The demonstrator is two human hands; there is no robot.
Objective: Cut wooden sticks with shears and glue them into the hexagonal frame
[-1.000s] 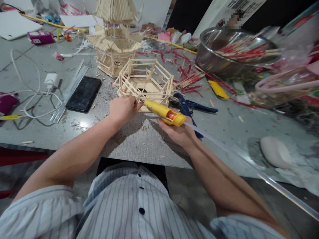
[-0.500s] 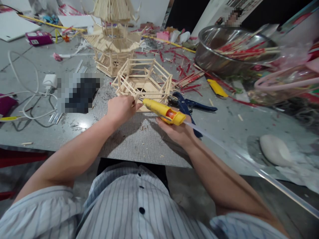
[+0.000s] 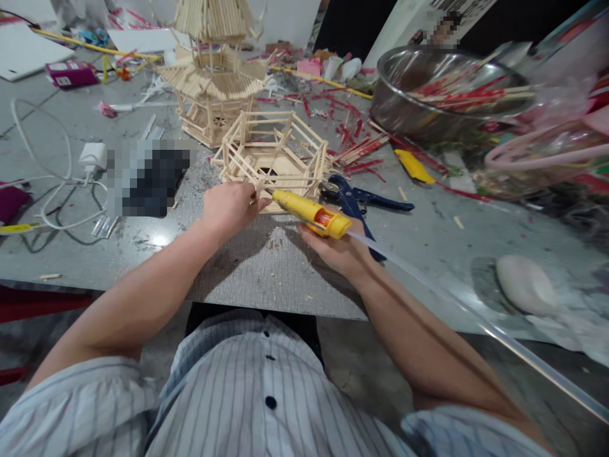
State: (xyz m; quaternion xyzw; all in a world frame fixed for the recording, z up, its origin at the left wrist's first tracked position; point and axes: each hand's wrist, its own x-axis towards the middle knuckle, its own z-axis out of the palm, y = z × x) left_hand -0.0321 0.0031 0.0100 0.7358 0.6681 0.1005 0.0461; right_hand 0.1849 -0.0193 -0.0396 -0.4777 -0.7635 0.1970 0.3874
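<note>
A hexagonal frame of thin wooden sticks (image 3: pixel 309 141) stands on the grey table. At its near left corner, the fingers of my left hand (image 3: pixel 231 208) are pinched together; what they grip is too small to make out, perhaps a part of the frame. My right hand (image 3: pixel 340 251) is wrapped round a yellow glue gun (image 3: pixel 309 212), whose nozzle points left at the same corner, close to my left fingertips. A long clear glue stick (image 3: pixel 428 279) runs out of the gun's back toward the lower right.
Behind the frame rises a stick pagoda (image 3: pixel 214 82). Dark blue cutters (image 3: pixel 352 200) lie right of the glue gun. Farther right are a metal bowl (image 3: pixel 404 101) with red-wrapped sticks and a white mouse-like object (image 3: pixel 526 285). A white charger with cable (image 3: pixel 92 157) lies left.
Both hands and the glue gun stay almost in place at the frame's near corner. The whole view has shifted very slightly.
</note>
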